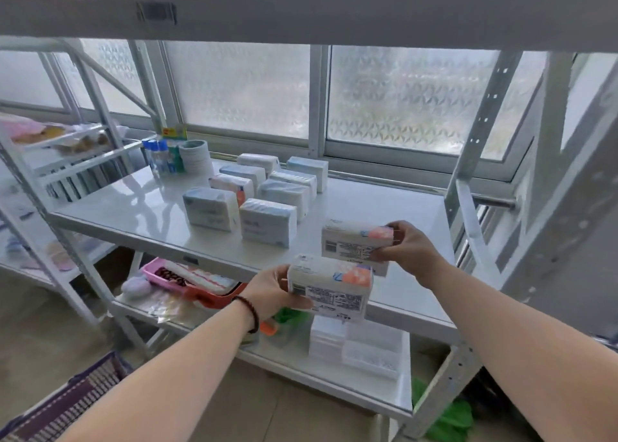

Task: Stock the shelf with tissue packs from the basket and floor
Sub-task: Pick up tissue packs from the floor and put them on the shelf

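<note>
My left hand (pixel 272 289) grips a white tissue pack with an orange corner (pixel 329 286), held just in front of the middle shelf's front edge. My right hand (pixel 409 249) holds a second, similar tissue pack (pixel 354 242) a little higher, over the front right of the white shelf board (pixel 133 207). Several tissue packs (pixel 267 194) stand in rows on the middle of that shelf. The purple basket (pixel 72 405) shows at the bottom left corner, its contents out of sight.
Blue-capped bottles (pixel 160 157) and a grey roll (pixel 195 157) stand at the shelf's back left. The lower shelf holds a pink tray (pixel 157 273), an orange tray and clear plastic boxes (pixel 371 348). Upright metal posts (pixel 481 120) frame the right side. Frosted windows lie behind.
</note>
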